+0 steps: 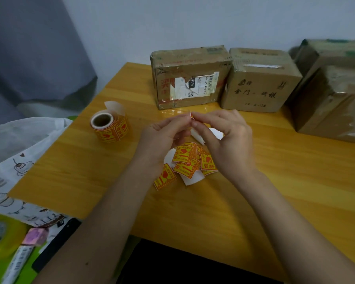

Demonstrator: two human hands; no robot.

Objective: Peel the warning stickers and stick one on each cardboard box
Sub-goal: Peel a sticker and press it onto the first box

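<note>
My left hand and my right hand meet above the table's middle, fingertips pinching a sticker on white backing paper; the sticker itself is mostly hidden by my fingers. Below my hands lies a loose pile of yellow-and-red warning stickers on white backing. A roll of the same stickers stands to the left. Three cardboard boxes line the far edge: a taped one with a torn label, a smaller one with handwriting, and a large one at the right.
The yellow wooden table ends at a near edge by my forearms. Left of it lie a patterned white cloth, a tape roll, a small pink box and a dark phone-like slab.
</note>
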